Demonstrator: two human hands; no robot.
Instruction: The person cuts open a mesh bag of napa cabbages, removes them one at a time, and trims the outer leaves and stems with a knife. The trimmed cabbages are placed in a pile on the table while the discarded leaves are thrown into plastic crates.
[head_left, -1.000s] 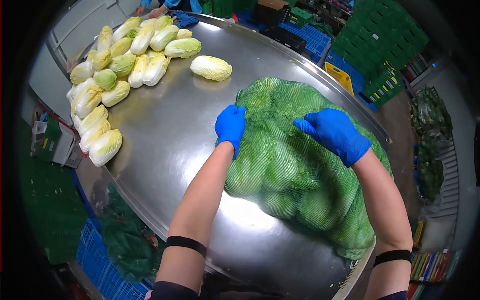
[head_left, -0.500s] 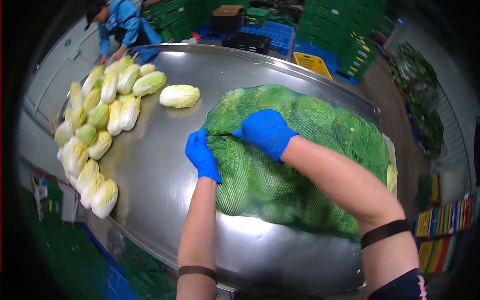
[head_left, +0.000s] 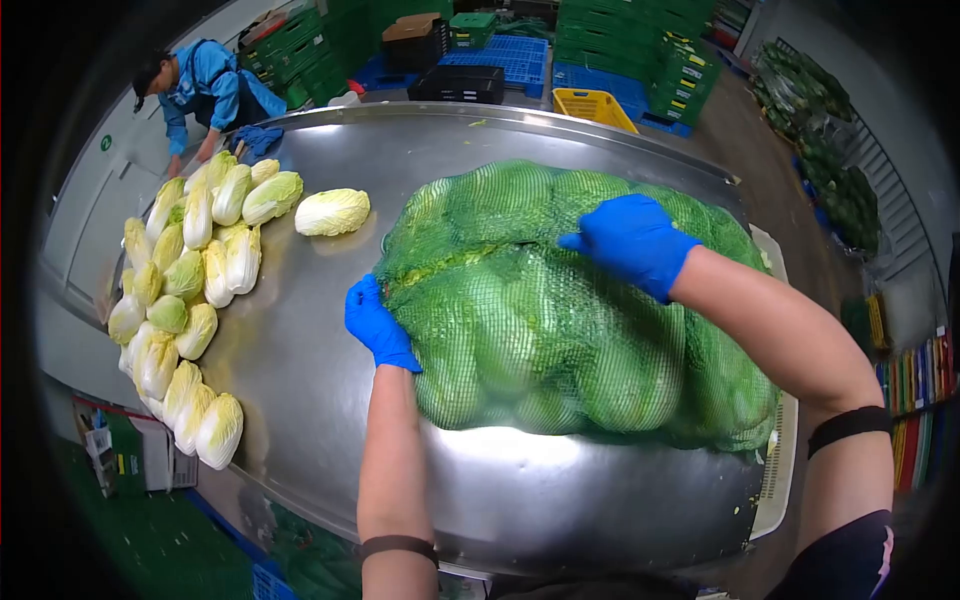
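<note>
A large green mesh bag [head_left: 560,340] full of napa cabbages lies across the steel table [head_left: 310,400]. My left hand [head_left: 383,325], in a blue glove, is closed on the netting at the bag's left end. Over the upper middle of the bag, my gloved right hand [head_left: 638,248] is curled into a fist; what it holds, if anything, is hidden. Between the two hands runs a long slit-like line, with pale yellow-green leaves showing along it. A single napa cabbage [head_left: 332,213] rests on the steel left of the bag.
Several trimmed cabbages [head_left: 183,275] are piled along the table's left edge. A person in blue [head_left: 210,85] stands at the far left corner. One pale tray [head_left: 775,480] sits at the right end. Beyond the far edge are a yellow crate [head_left: 595,106] and green crates [head_left: 680,80].
My right hand has moved rightward along the bag, away from the left hand. The slit-like line between them has lengthened. My left hand remains at the bag's left end; the view has shifted.
</note>
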